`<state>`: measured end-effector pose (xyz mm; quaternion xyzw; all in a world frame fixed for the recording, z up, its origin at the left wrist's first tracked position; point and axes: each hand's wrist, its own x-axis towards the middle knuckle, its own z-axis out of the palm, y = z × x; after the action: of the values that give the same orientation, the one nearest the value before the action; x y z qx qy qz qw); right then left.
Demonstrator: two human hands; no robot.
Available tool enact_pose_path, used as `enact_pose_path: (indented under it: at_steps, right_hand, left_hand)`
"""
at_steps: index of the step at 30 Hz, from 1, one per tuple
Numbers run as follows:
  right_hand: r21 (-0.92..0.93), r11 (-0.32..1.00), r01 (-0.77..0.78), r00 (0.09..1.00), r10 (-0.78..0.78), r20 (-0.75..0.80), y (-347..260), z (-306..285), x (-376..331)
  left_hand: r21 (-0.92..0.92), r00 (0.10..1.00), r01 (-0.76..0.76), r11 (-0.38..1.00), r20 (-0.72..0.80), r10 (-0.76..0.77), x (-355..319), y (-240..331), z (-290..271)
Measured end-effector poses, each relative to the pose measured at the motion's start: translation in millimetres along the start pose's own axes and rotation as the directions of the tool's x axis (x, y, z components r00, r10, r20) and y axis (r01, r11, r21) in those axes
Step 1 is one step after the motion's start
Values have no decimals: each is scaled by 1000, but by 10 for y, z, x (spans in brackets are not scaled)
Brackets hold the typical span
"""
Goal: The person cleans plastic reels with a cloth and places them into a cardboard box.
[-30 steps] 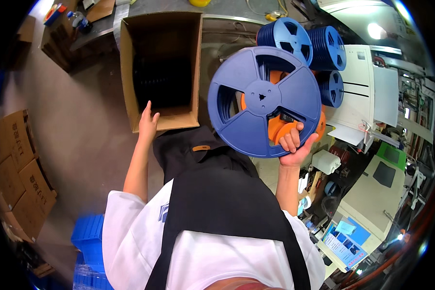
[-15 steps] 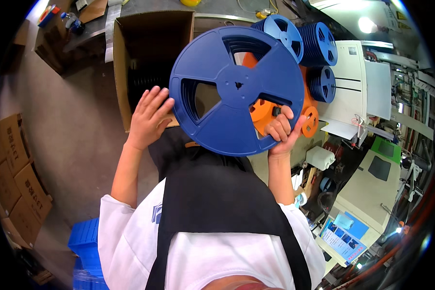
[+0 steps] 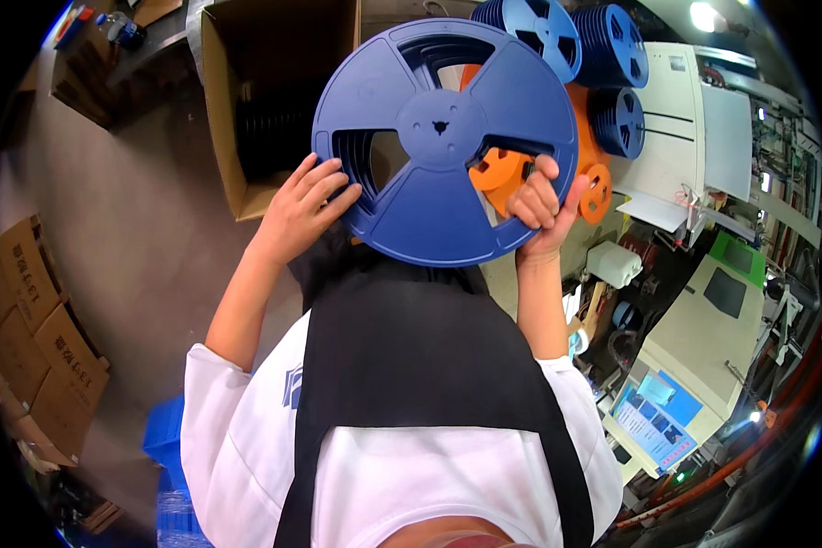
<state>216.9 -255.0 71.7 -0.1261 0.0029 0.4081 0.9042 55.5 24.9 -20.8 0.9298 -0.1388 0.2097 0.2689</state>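
The person holds a large blue reel (image 3: pixel 443 142) up flat toward the camera, between both hands and above the black apron (image 3: pixel 411 365). The left hand (image 3: pixel 303 205) is open, its fingers spread against the reel's lower left face and rim, pressing rather than gripping. The right hand (image 3: pixel 541 203) is closed on the reel's lower right edge, fingers curled through one of the cut-outs. Behind the reel, just past the right hand, orange reels (image 3: pixel 557 169) show through the cut-out and around the rim; whether the right hand also holds one of them cannot be told. Beyond the left hand stands an open cardboard box (image 3: pixel 279 91) on the floor, with dark reels inside. Beyond the right hand more blue reels (image 3: pixel 603 55) are stacked on the counter. The main risk looks to be a slip: only the right hand truly grips, and low on one side, so the wide reel could tip or swing off the left palm and drop to the floor or knock the orange ones. The reel also blocks the view of what lies behind it, so any move forward could bump the stacks there.
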Motion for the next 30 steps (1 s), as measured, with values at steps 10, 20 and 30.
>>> enact_pose_path:
  at_steps: [10,20,30]
  right_hand:
    - [-603,794,-72,917,-186,-354,-106,7,44]
    - [-680,730,-75,827,-335,-451,-166,-178,-173]
    - [-548,835,-59,793,-294,-533,-74,-252,-152]
  left_hand:
    - [-743,797,481,464,151,-585,-313,108,17]
    - [-868,567,-17,-497,401,-720,-825,4,176]
    - [-858,632,-57,-510,365,-684,-739,-66,159]
